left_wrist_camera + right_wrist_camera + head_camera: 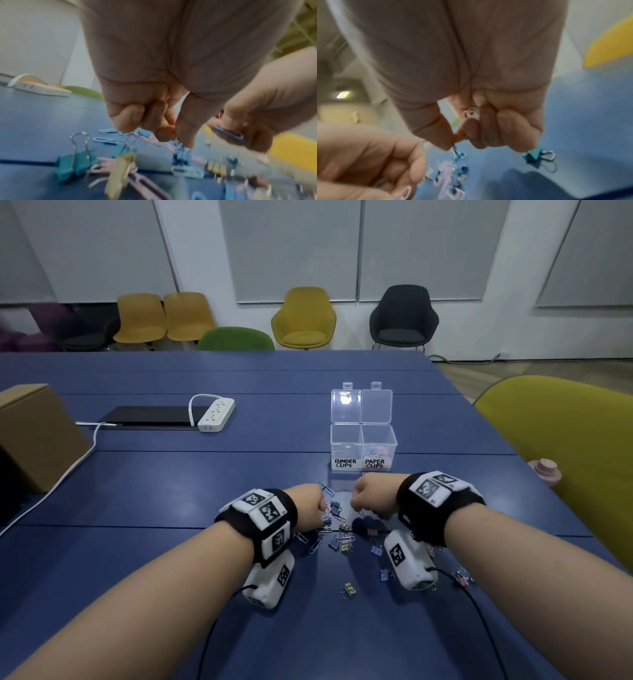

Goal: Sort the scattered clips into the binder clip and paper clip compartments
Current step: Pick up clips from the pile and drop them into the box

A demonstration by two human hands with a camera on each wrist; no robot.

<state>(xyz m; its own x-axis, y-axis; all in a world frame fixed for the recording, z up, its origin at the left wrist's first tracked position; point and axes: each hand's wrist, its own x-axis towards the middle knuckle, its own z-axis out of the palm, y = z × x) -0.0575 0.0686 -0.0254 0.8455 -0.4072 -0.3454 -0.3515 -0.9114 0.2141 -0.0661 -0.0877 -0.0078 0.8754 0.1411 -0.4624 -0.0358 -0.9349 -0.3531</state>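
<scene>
A clear two-compartment box (363,428) stands open beyond my hands. Its "PAPER CLIPS" side (390,443) holds several pastel paper clips (375,453); its "BINDER CLIPS" side (337,445) looks bare. Mixed clips (342,539) lie scattered on the blue table between my wrists. My right hand (364,496) (464,140) hovers over them with pale paper clips (471,114) tucked in its curled fingers, thumb and forefinger at the wire of a teal binder clip (458,155). My left hand (317,505) (171,135) is curled, fingertips down by a blue binder clip (181,155). A pink paper clip (404,192) shows at its fingers.
Stray binder clips lie nearer me (349,589) (387,575) (462,577). A white power strip (216,416) and black pad (150,416) sit far left, a cardboard box (30,436) at the left edge. A yellow chair (565,446) and pink object (544,470) flank the right edge.
</scene>
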